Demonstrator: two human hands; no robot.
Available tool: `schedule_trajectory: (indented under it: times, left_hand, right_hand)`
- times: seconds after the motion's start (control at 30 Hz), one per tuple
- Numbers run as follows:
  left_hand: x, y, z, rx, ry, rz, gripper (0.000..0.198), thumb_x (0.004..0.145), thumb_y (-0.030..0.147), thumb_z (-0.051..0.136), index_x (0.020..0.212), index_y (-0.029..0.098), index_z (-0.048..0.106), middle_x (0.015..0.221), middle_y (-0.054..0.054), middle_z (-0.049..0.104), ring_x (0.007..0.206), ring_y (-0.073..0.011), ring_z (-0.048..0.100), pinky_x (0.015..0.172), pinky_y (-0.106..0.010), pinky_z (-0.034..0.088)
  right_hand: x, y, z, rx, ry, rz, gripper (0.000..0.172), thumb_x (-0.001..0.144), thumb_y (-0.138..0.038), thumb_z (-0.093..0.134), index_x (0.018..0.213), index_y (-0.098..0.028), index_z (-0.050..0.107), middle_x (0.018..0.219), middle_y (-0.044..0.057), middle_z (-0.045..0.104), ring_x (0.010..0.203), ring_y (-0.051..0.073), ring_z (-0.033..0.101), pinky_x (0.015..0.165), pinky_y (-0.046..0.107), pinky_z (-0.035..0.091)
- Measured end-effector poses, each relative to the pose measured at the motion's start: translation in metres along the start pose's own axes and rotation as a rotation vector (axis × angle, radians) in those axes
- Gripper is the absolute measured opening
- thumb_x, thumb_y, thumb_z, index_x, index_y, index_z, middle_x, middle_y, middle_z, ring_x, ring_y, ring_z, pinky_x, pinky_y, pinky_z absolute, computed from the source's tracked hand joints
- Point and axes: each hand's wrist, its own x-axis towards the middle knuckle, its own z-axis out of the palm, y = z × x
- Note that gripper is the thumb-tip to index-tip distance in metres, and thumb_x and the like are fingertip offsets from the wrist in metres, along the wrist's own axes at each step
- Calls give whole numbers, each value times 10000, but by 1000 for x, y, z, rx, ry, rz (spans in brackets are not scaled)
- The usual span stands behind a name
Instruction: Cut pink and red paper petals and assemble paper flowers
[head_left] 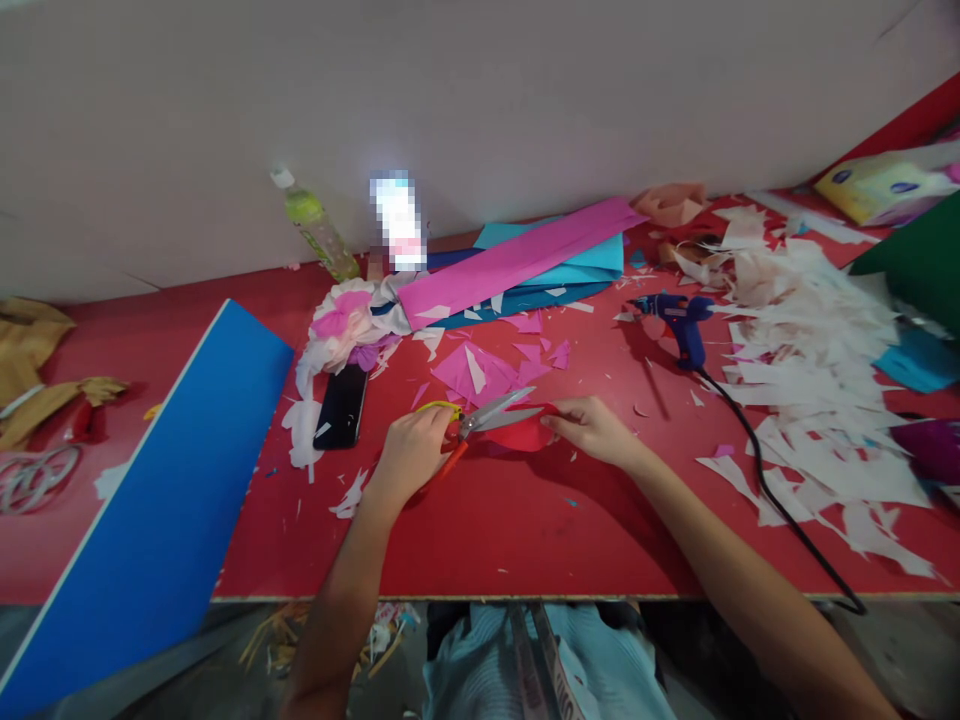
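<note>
My left hand [411, 450] grips a pair of scissors [499, 408] with one yellow and one orange-red handle. Their metal blades point right and stand apart. Between the fingertips of my right hand [592, 428] is a piece of red paper [521, 432], which lies along the lower blade and partly below it. Whether the blades touch the paper's edge is hard to make out. Just beyond the blades, pink paper scraps [480, 374] lie on the red table [525, 550].
A blue board [165, 480] stands at the left. Behind are a phone [343, 408], paper flowers [345, 325], a green bottle [319, 230], a lit blurred screen [400, 222] and folded pink paper [517, 262]. At right, a blue glue gun [679, 320] trails a black cord near white scraps [817, 340].
</note>
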Motion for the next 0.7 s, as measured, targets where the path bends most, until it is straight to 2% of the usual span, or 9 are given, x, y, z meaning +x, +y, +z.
schedule_trajectory:
  times: [0.7]
  left_hand:
    - [0, 2, -2, 7, -6, -6, 195, 816, 205, 531, 996, 165, 593, 888, -71, 696, 804, -194, 650, 718, -289, 462]
  right_hand:
    - [-2, -3, 2, -27, -17, -27, 295, 827, -338, 449, 633, -150, 566, 554, -15, 483, 519, 100, 408, 510, 241, 317]
